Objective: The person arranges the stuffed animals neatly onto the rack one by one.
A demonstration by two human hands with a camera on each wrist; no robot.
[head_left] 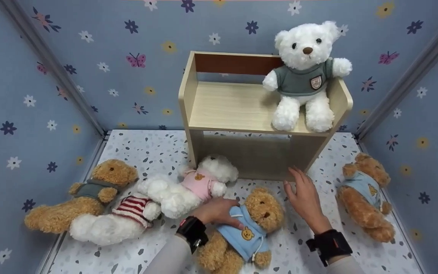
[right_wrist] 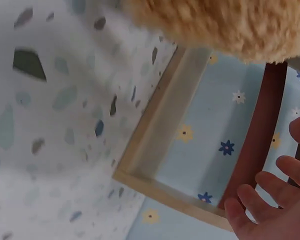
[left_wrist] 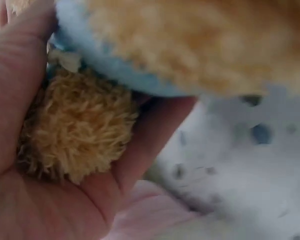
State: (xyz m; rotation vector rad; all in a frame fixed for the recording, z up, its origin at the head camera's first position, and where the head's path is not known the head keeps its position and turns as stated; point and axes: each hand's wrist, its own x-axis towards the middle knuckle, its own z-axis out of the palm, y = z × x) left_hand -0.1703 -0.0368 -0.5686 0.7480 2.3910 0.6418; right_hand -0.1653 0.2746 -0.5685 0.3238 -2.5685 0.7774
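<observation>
A brown teddy bear (head_left: 257,228) in a light blue hoodie lies at the front of the speckled floor, its head toward the right. My left hand (head_left: 221,212) grips it at the side of the body, thumb over the hoodie. In the left wrist view, the bear's fuzzy arm (left_wrist: 85,125) sits in the palm of that hand (left_wrist: 45,210), between thumb and fingers. Holding nothing, my right hand (head_left: 305,196) is held with spread fingers to the right of the bear's head, before the lower opening of a wooden shelf (head_left: 234,104). The right wrist view shows its fingers (right_wrist: 270,190) relaxed.
A white bear (head_left: 304,76) in a green shirt sits on the shelf's upper right. To the left lie a white bear in pink (head_left: 200,182), one in red stripes (head_left: 116,220) and a brown one in green (head_left: 89,194). Another blue-hoodie bear (head_left: 365,198) lies by the right wall.
</observation>
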